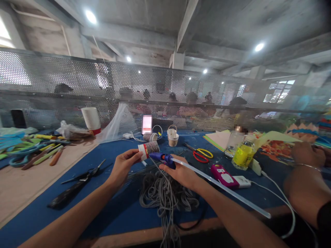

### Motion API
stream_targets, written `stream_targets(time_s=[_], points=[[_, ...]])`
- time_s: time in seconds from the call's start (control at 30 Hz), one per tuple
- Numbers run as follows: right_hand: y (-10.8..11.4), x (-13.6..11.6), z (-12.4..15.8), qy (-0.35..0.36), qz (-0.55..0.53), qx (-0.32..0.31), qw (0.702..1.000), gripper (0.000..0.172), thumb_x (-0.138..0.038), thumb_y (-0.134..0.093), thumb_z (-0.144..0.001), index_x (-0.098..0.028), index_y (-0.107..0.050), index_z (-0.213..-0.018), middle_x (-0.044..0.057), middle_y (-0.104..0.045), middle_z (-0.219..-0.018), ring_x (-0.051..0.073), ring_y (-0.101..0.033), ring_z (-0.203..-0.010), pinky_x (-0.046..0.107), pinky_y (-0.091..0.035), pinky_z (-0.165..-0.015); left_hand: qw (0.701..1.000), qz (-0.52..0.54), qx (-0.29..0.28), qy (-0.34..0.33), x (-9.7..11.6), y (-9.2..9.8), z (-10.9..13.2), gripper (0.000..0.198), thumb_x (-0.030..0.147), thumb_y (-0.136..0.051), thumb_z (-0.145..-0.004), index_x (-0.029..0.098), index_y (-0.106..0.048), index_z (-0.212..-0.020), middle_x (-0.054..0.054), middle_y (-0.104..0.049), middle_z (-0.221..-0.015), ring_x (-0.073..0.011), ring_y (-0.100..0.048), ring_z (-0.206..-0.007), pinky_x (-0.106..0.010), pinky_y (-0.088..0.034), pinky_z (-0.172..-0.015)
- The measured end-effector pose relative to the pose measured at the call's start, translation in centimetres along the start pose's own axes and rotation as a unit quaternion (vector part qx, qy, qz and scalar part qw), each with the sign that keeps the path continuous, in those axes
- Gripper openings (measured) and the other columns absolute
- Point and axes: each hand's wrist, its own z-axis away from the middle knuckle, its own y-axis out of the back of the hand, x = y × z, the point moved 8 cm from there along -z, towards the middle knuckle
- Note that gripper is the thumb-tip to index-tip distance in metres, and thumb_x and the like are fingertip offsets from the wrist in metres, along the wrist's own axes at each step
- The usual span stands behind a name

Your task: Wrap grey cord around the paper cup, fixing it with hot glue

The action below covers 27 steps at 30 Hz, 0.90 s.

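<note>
My left hand [124, 164] grips the white end of a paper cup [142, 152], which lies on its side in the air. Grey cord is wound around the cup's other part. In my right hand [184, 175] is a blue glue gun [160, 157], its nozzle close to the cup; whether it touches, I cannot tell. A long clear glue stick [219, 184] sticks out of the gun's back. Below both hands, a tangled heap of grey cord [165, 196] covers part of the blue mat, and one strand runs up to the cup.
Black-handled pliers [85, 175] lie at left, near craft tools [43, 148] and stacked paper cups [91, 119]. Behind are a phone [147, 124] and a small basket [172, 137]. Rightward lie scissors [201, 155], a purple device [223, 176], a yellow bottle [243, 155] and another person's arm [305, 186].
</note>
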Motion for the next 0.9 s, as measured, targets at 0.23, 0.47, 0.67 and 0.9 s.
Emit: stream_targets(time_s=[0.23, 0.47, 0.67, 0.9], points=[[-0.20, 0.13, -0.12, -0.003, 0.015, -0.013, 1.000, 0.031, -0.051, -0.060, -0.087, -0.020, -0.063, -0.088, 0.000, -0.063, -0.077, 0.015, -0.055, -0.071, 0.025, -0.041, -0.067, 1.000, 0.000, 0.004, 0.003, -0.03, 0.12, 0.00, 0.027, 0.036, -0.077, -0.072, 0.016, -0.075, -0.090, -0.005, -0.074, -0.088, -0.0181, -0.064, -0.081, -0.029, -0.050, -0.081], [-0.39, 0.27, -0.05, 0.010, 0.025, -0.013, 1.000, 0.032, -0.051, -0.058, -0.088, -0.020, -0.062, -0.086, 0.000, -0.061, -0.076, 0.014, -0.054, -0.071, 0.025, -0.040, -0.068, 1.000, 0.004, 0.007, 0.004, -0.25, 0.26, -0.10, 0.027, 0.036, -0.077, -0.071, 0.016, -0.075, -0.090, -0.005, -0.074, -0.088, -0.0191, -0.064, -0.082, -0.030, -0.049, -0.082], [-0.35, 0.33, -0.10, 0.003, 0.021, -0.018, 1.000, 0.032, -0.052, -0.059, -0.087, -0.020, -0.062, -0.085, -0.001, -0.061, -0.075, 0.014, -0.053, -0.069, 0.024, -0.039, -0.065, 1.000, 0.009, 0.005, 0.005, -0.39, 0.32, -0.23, 0.027, 0.036, -0.078, -0.070, 0.017, -0.076, -0.089, -0.005, -0.074, -0.089, -0.0194, -0.064, -0.082, -0.031, -0.050, -0.082], [-0.28, 0.15, -0.07, 0.003, 0.009, -0.020, 1.000, 0.031, -0.051, -0.059, -0.088, -0.020, -0.064, -0.091, 0.000, -0.063, -0.079, 0.014, -0.055, -0.071, 0.025, -0.041, -0.068, 1.000, 0.006, 0.005, 0.000, -0.32, 0.31, -0.27, 0.026, 0.035, -0.077, -0.071, 0.017, -0.075, -0.090, -0.005, -0.074, -0.088, -0.0193, -0.063, -0.082, -0.030, -0.050, -0.081]])
